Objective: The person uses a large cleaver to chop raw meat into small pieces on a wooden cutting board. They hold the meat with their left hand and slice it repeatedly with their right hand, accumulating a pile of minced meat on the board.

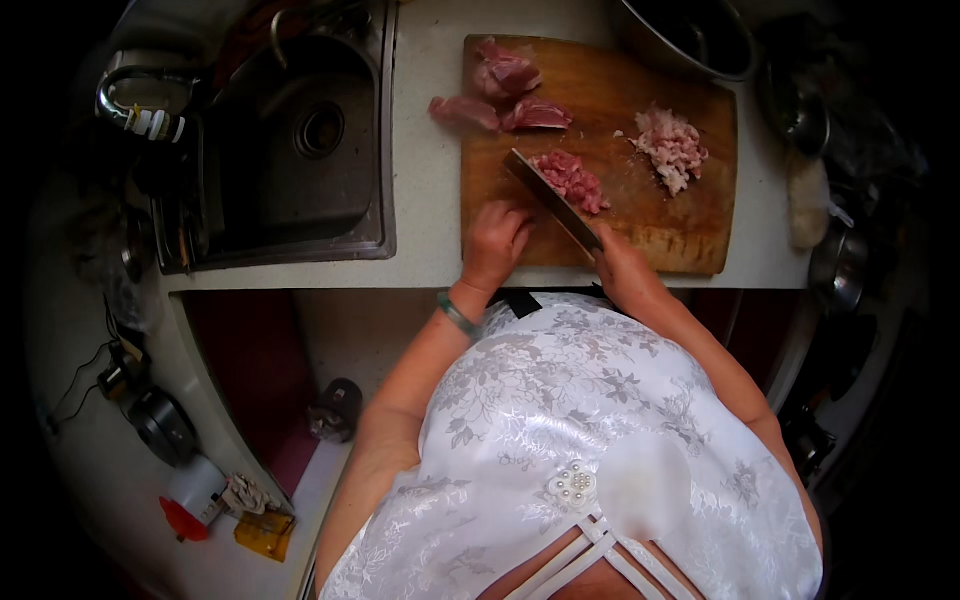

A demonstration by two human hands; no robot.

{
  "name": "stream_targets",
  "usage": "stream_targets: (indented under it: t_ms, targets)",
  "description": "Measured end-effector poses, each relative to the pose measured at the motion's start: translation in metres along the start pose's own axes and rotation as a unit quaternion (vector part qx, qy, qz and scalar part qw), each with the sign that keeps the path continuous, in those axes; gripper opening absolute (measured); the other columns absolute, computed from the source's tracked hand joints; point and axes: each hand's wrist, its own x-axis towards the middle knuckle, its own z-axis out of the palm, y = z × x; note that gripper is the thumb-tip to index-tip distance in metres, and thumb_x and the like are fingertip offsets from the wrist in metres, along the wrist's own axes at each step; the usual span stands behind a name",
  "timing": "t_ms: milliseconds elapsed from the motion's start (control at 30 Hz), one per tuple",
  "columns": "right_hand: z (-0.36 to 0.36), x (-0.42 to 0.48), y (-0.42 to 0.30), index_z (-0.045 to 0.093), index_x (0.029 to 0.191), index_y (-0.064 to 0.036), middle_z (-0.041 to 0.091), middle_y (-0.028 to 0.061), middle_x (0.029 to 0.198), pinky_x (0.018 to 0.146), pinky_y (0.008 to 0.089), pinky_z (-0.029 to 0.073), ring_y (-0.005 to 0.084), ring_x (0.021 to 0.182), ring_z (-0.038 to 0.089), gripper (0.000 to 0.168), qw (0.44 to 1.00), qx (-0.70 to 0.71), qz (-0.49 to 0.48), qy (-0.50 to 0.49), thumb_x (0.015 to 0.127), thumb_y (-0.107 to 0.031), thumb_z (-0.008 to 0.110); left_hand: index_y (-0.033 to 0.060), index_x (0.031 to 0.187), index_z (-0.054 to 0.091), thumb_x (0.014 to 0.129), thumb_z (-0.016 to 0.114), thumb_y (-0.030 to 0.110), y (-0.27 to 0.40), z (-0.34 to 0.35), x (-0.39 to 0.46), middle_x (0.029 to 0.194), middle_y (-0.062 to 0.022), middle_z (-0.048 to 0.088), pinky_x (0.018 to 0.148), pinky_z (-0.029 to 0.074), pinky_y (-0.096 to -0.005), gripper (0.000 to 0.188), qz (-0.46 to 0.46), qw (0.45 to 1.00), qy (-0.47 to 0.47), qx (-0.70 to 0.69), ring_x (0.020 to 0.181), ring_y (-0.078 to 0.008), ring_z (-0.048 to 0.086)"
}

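My right hand (624, 268) grips the handle of a kitchen cleaver (556, 206). Its blade lies slantwise over the wooden cutting board (592, 90), along the left side of a heap of chopped red meat (574, 182). Near the board's front left edge is my left hand (495, 238), fingers loosely bent, thumb a little apart, with nothing visible in it. Larger raw meat pieces sit at the board's far left: one at the back (506, 69), one in front of it (538, 114), and one overhanging the left edge (463, 114). A paler chopped heap (670, 150) lies on the right.
Left of the board is a steel sink (384, 187) with a drain, set into the white countertop (427, 187). A metal basin (686, 37) stands at the back right, by the board's corner. Several pots and a metal bowl (840, 266) crowd the right side. Below the counter is an open cabinet (247, 375).
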Motion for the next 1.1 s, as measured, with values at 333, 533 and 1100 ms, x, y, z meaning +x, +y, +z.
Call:
stream_targets:
  t_ms: [333,533,1100]
  targets:
    - [-0.012,-0.001,-0.032,0.042,0.108,-0.004,0.055,0.0268,0.093,0.071,0.0528,0.044,0.0470,0.085,0.057,0.028,0.998,0.007,-0.041,-0.036,0.082,0.002,0.050,0.0042,0.090,0.065,0.072,0.069,-0.002,-0.001,-0.005,-0.006,0.094,-0.0117,0.062,0.076,0.050,-0.0384,0.019,-0.008,1.000,-0.001,-0.010,0.089,-0.0314,0.060]
    - [-0.007,0.001,-0.031,0.042,0.106,-0.003,0.055,0.0273,0.093,0.070,0.0524,0.046,0.0476,0.081,0.057,0.026,0.998,-0.038,-0.041,-0.037,0.082,0.003,0.049,0.0075,0.094,0.068,0.070,0.068,0.000,-0.006,-0.001,-0.009,0.096,-0.0100,0.063,0.074,0.051,-0.0401,0.025,0.017,1.000,-0.013,0.022,0.088,-0.0312,0.060]
    - [0.011,0.024,-0.013,0.042,0.128,-0.006,0.058,0.0305,0.102,0.072,0.0485,0.045,0.0481,0.089,0.056,0.043,0.998,0.050,-0.029,0.020,0.087,0.001,0.054,0.0053,0.089,0.063,0.070,0.067,-0.001,-0.001,-0.009,-0.004,0.090,-0.0107,0.062,0.070,0.049,-0.0394,0.020,-0.001,1.000,0.004,0.002,0.084,-0.0321,0.059]
